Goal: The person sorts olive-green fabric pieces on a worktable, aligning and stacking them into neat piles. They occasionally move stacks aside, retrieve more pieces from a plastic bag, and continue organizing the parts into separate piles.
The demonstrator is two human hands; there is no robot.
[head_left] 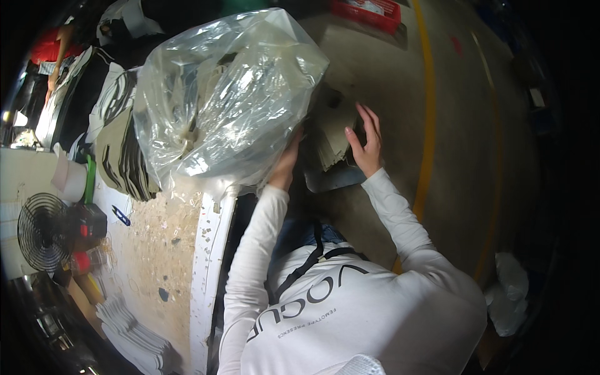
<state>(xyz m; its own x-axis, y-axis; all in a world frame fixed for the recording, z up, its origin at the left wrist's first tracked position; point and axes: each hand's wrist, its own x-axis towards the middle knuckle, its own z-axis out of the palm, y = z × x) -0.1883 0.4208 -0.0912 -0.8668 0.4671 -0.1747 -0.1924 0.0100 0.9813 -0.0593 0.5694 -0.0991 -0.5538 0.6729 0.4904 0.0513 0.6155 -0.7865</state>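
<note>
A big clear plastic bag (250,94), gathered at one spot, rests over the far end of the workbench; pale pieces show dimly through it. My left hand (286,165) is against the bag's lower right side, its fingers mostly hidden by the plastic. To the right, my right hand (370,140) is open, thumb apart from the fingers, nothing in it. It is beside a stack of flat beige pieces (334,140), which sits low past the bench edge on a dark grey support (334,180).
The littered workbench (165,250) holds layered olive-grey pieces (119,156), a box cutter (121,215), a fan (44,231) and white stacked pieces (134,334). A red crate (369,14) is on the floor ahead. Another person in red (50,50) is far left.
</note>
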